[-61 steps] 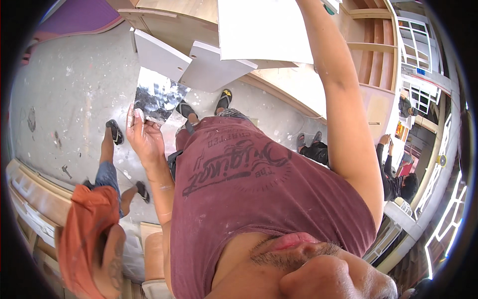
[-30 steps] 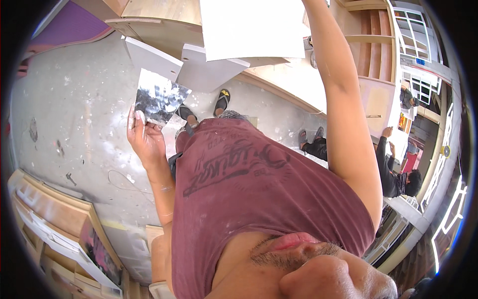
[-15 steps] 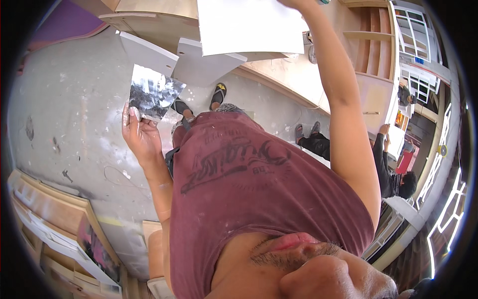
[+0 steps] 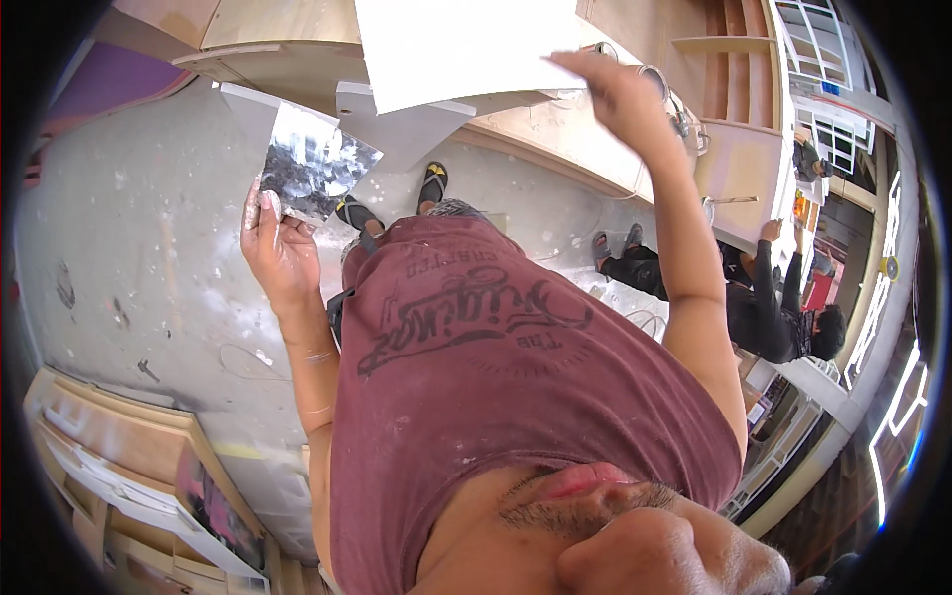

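My left hand (image 4: 283,248) grips the lower edge of a flat rectangular board (image 4: 312,164) smeared with black, grey and white paint or filler; pale smears mark my fingers. Ahead of me a large white panel (image 4: 466,45) rests over plywood cabinet work. My right hand (image 4: 625,104) is at that panel's right edge, slightly blurred, palm down with the fingers stretched toward the left. Nothing shows in it. Whether its fingertips touch the panel I cannot tell.
Cans (image 4: 652,79) stand on the plywood bench (image 4: 565,139) beyond my right hand. Grey boards (image 4: 397,124) lean below the panel. A co-worker in black (image 4: 778,307) works at the right. Stacked wooden frames (image 4: 129,466) lie at the lower left, on a stained concrete floor (image 4: 149,258).
My right hand has come back from the top edge of the view toward me, down to the panel's right edge. The left hand still holds the smeared board in nearly the same place.
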Motion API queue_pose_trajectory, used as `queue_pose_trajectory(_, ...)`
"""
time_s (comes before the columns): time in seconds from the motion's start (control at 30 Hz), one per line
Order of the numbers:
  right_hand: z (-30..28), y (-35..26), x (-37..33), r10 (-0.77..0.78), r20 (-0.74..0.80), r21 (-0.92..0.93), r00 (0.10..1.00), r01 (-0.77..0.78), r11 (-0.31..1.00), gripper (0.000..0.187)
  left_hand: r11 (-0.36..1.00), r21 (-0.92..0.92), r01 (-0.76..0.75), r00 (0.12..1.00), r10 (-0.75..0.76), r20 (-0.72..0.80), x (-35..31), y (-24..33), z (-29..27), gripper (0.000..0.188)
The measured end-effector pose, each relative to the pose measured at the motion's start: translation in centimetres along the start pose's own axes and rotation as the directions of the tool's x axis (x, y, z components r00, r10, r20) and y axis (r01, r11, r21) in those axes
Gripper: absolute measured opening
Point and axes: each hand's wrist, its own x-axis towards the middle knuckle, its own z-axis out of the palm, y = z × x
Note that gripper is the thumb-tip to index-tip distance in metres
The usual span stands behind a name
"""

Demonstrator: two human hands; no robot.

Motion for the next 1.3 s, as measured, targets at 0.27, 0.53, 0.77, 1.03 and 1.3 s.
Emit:
queue_pose_trajectory(0.27, -0.3, 10.1, 17.8, 0.194, -0.029, 0.041, 0.981, -0.193, 0.98, 0.048, 0.998, 0.057, 0.017, 0.999, -0.015, -0.037, -0.1, 1.1, 1.9, 0.039)
queue_pose_trajectory(0.53, 3.7, 14.0, 24.8, 0.047, 0.143, 0.039, 0.989, -0.053, 0.998, 0.048, 0.999, 0.041, -0.002, 0.984, 0.009, -0.178, -0.9, -0.4, 0.4, 0.041)
queue_pose_trajectory(0.77, 3.7, 11.9, 24.0, 0.051, 0.196, 0.021, 0.979, -0.056, 0.998, 0.05, 1.0, 0.015, -0.025, 0.987, 0.027, -0.161, -1.0, -0.8, 0.4, 0.04)
queue_pose_trajectory(1.03, -0.7, 4.2, 14.7, 0.175, 0.318, -0.323, 0.932, -0.067, 0.944, 0.053, 0.999, 0.038, 0.015, 0.991, -0.01, -0.131, -1.0, 0.0, 2.4, 0.038)
queue_pose_trajectory(1.3, 0.8, 4.0, -3.4, -0.109, 0.215, -0.088, 0.97, 0.131, 0.988, 0.054, 1.0, -0.009, 0.014, 1.0, -0.014, -0.014, -1.0, 0.7, 2.5, 0.038)
